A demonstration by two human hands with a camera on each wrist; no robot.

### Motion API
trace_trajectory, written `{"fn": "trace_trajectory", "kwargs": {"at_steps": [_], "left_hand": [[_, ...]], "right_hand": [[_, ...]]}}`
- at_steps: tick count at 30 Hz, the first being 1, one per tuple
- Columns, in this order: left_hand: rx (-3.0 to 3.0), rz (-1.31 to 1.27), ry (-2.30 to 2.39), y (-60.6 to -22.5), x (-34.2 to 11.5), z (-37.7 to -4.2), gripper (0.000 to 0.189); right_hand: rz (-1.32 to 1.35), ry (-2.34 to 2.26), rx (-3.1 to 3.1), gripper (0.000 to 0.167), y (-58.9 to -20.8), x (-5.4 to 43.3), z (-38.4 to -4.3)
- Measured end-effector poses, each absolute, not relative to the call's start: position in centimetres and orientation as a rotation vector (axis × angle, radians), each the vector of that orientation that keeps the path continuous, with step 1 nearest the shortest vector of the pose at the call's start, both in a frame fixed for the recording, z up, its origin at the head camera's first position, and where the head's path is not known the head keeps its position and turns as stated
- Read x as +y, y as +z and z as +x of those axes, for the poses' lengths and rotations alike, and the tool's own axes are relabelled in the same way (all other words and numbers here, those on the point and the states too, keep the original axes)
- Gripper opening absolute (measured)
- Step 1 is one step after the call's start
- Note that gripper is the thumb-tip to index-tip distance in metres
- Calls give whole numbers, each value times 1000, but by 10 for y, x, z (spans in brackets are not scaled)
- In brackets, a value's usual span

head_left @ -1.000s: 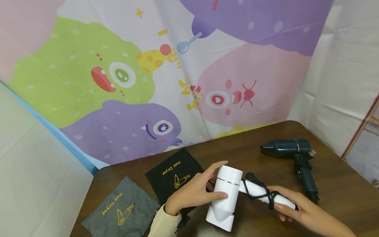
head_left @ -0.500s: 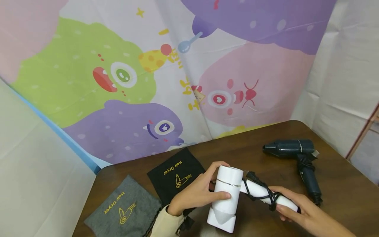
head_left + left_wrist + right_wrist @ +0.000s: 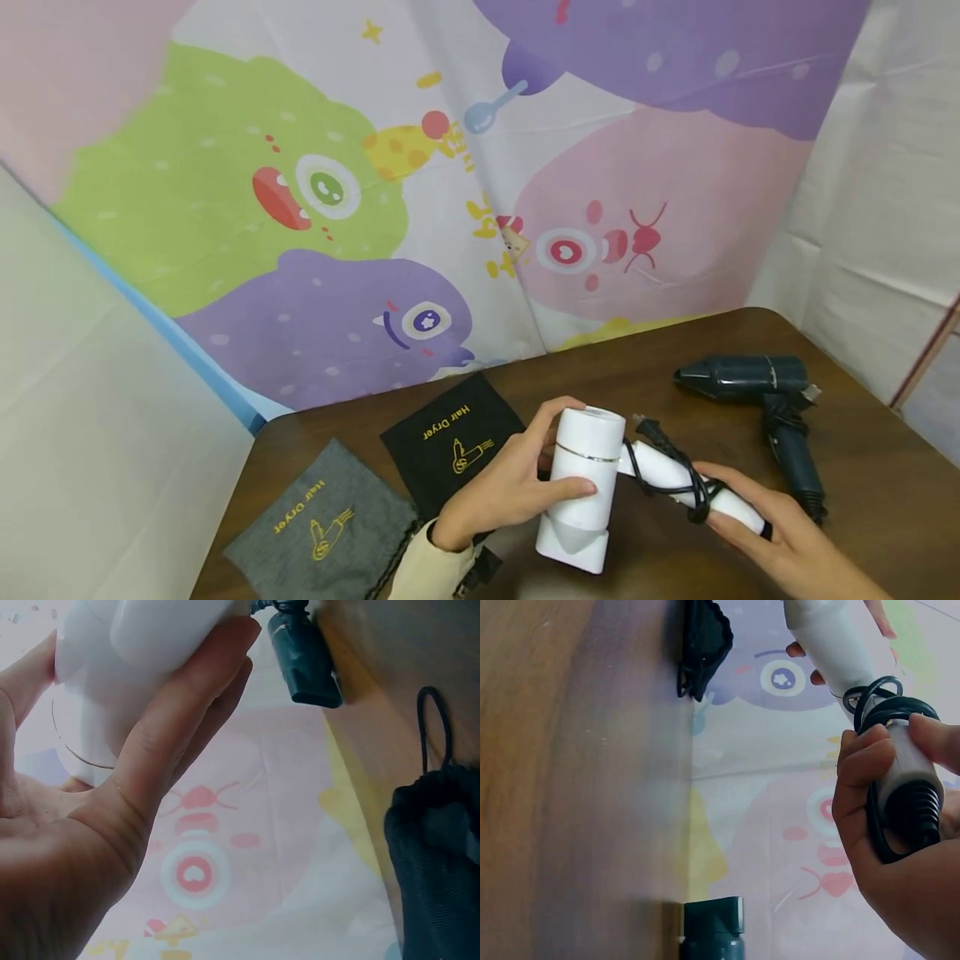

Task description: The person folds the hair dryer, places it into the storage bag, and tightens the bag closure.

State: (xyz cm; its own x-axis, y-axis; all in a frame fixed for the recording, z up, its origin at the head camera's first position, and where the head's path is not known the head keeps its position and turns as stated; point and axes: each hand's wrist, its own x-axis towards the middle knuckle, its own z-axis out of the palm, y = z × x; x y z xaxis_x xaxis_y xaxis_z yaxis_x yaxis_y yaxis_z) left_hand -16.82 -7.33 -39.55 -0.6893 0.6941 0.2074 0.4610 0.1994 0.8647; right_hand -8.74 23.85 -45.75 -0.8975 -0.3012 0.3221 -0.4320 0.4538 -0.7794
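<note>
A white hair dryer (image 3: 587, 467) with a thin metallic ring is held up over the table by both hands. My left hand (image 3: 504, 490) grips its barrel, thumb on the near side and fingers round the far side; the left wrist view shows the barrel (image 3: 142, 667) between thumb and fingers. The flat nozzle (image 3: 573, 546) points down toward me. My right hand (image 3: 780, 533) holds the end of the handle (image 3: 738, 507), with the black cord (image 3: 889, 705) wound round it. In the right wrist view, fingers and thumb close about the handle beside the ribbed cord sleeve (image 3: 913, 808).
A dark hair dryer (image 3: 742, 377) lies at the right of the brown table (image 3: 630, 367), its cord bundled on the handle. To the left lie a black pouch (image 3: 438, 450) and a grey pouch (image 3: 318, 525), both printed "Hair Dryer". A cartoon cloth (image 3: 420, 208) hangs behind.
The white hair dryer has risen slightly, and its plug end stands further from the handle. Both hands keep their hold. The whole scene has shifted a little rightward in the head view.
</note>
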Motion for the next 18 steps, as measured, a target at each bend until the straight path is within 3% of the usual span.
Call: {"fn": "trace_trajectory", "kwargs": {"at_steps": [18], "left_hand": [[2122,1030,1803,-398,-56,-161,74]], "right_hand": [[495,1533,-2375,49,-447,217,-77]]}}
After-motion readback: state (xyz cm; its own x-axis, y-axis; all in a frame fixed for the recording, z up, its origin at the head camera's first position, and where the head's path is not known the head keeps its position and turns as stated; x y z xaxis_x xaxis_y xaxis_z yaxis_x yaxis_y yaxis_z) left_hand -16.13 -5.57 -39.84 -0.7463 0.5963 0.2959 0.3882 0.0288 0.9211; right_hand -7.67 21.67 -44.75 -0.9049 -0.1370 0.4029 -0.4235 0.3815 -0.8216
